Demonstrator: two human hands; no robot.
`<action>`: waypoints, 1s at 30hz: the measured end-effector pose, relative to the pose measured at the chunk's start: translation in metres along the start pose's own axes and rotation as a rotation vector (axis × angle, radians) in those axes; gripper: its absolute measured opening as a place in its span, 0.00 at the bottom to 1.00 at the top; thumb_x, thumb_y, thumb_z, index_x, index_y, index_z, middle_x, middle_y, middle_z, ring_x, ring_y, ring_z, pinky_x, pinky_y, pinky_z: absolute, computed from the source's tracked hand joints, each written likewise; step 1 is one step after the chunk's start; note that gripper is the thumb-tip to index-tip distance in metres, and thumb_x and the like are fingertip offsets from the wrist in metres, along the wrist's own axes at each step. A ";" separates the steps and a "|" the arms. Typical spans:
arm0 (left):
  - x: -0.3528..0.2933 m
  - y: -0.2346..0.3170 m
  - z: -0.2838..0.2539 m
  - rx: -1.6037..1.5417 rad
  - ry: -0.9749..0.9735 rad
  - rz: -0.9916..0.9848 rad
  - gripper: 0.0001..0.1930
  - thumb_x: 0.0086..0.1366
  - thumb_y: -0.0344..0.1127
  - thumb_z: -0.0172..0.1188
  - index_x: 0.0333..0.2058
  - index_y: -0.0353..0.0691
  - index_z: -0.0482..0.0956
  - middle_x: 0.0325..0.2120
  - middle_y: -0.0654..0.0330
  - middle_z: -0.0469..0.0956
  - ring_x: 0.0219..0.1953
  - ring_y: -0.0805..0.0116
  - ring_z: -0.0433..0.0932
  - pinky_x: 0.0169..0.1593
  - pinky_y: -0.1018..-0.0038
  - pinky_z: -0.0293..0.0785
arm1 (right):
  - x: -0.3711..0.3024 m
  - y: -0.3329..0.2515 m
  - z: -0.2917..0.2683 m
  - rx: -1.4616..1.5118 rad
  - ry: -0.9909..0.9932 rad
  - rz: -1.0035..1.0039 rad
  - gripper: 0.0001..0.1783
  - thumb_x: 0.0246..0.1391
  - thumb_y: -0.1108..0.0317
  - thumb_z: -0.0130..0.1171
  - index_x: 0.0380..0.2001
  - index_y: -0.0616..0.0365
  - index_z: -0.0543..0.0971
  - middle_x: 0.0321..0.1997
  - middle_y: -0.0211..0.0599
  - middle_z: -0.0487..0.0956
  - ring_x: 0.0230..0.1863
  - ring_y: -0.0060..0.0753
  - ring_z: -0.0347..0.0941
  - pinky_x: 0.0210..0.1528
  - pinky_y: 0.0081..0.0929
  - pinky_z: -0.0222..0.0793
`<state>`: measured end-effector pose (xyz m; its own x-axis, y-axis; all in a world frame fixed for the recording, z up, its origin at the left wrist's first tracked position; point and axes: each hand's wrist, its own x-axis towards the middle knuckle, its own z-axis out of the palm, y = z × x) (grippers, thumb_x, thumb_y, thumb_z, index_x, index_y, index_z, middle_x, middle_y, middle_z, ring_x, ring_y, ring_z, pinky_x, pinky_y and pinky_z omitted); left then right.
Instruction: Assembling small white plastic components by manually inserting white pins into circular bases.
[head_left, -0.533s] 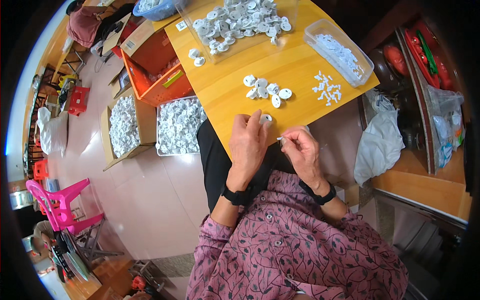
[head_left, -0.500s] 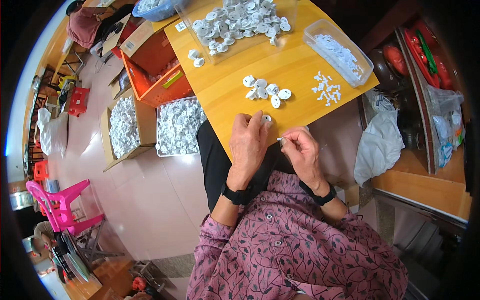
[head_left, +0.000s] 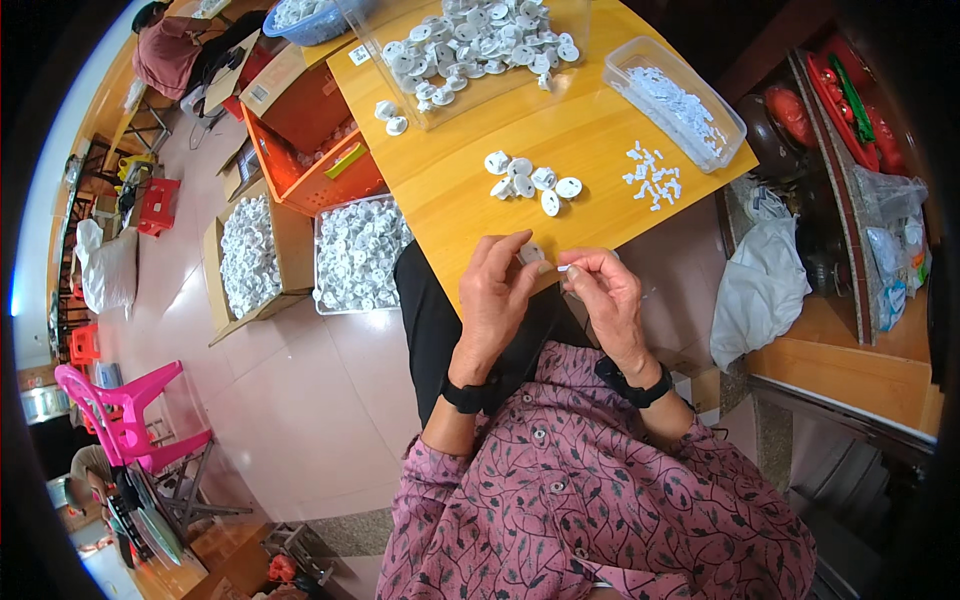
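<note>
White discs (head_left: 531,183), six, beyond both hands (head_left: 548,290).

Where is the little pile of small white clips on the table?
In the head view, the small white clips lie loose on the table's right side, just below the clear tub, right of the round white caps.

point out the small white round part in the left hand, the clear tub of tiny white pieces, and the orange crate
small white round part (head_left: 531,252), head view, exposed top edge
clear tub (head_left: 728,127), head view, right rim
orange crate (head_left: 300,112), head view, inner wall

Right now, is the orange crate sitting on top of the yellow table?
No, the orange crate sits on the floor beside the yellow table, next to boxes of white parts.
</note>
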<state>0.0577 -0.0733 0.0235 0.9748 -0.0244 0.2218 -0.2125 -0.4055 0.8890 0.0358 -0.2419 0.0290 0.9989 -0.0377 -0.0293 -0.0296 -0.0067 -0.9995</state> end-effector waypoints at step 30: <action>-0.025 0.002 -0.013 -0.885 -0.097 -0.207 0.25 0.56 0.18 0.70 0.54 0.31 0.77 0.47 0.56 0.81 0.47 0.69 0.80 0.52 0.73 0.79 | -0.007 -0.036 0.015 -0.155 -0.053 -0.267 0.03 0.59 0.76 0.61 0.35 0.63 0.77 0.41 0.36 0.78 0.38 0.24 0.76 0.38 0.22 0.73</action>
<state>0.0319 -0.0612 0.0247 0.9922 -0.1224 0.0247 0.0315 0.4372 0.8988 0.0301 -0.2267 0.0646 0.9726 0.0380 0.2292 0.2324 -0.1618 -0.9591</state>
